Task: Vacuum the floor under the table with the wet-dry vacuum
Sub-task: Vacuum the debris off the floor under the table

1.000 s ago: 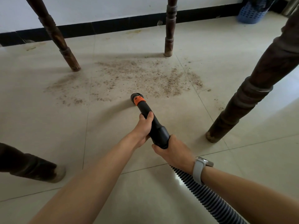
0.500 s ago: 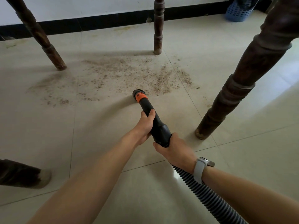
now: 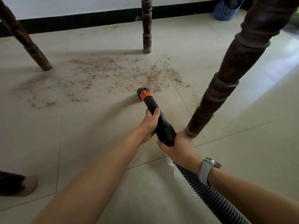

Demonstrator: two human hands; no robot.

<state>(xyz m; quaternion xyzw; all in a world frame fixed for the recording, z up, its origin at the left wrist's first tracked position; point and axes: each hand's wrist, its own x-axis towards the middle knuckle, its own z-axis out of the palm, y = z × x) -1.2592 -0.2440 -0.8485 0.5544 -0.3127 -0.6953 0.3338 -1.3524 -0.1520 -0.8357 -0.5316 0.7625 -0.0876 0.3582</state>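
Pale floor tiles (image 3: pixel 84 143) filled the room, and a white wall with a black strip (image 3: pixel 97 20) ran along the far side. Brown dirt crumbs (image 3: pixel 113 73) lay spread on the floor between the dark wooden table legs. One leg (image 3: pixel 226 81) stood close on the right, one (image 3: pixel 146 26) stood far back in the middle, and one (image 3: pixel 27 44) leaned in from the far left. A fourth foot (image 3: pixel 17 185) showed at the near left edge. A blue basket (image 3: pixel 226 10) sat in the far right corner.

The black vacuum nozzle (image 3: pixel 159 120) pointed down at the floor. Its tip, with an orange ring (image 3: pixel 146 95), was right at the near edge of the dirt. The left hand (image 3: pixel 149 125) was wrapped around the middle of the nozzle, with the thumb on top. The right hand (image 3: pixel 179 147) gripped the thick back end of the nozzle, fingers curled under it. A ribbed grey hose (image 3: pixel 208 196) ran back from there, under the right arm, to the bottom edge. A grey watch (image 3: pixel 206 170) was on the right wrist.
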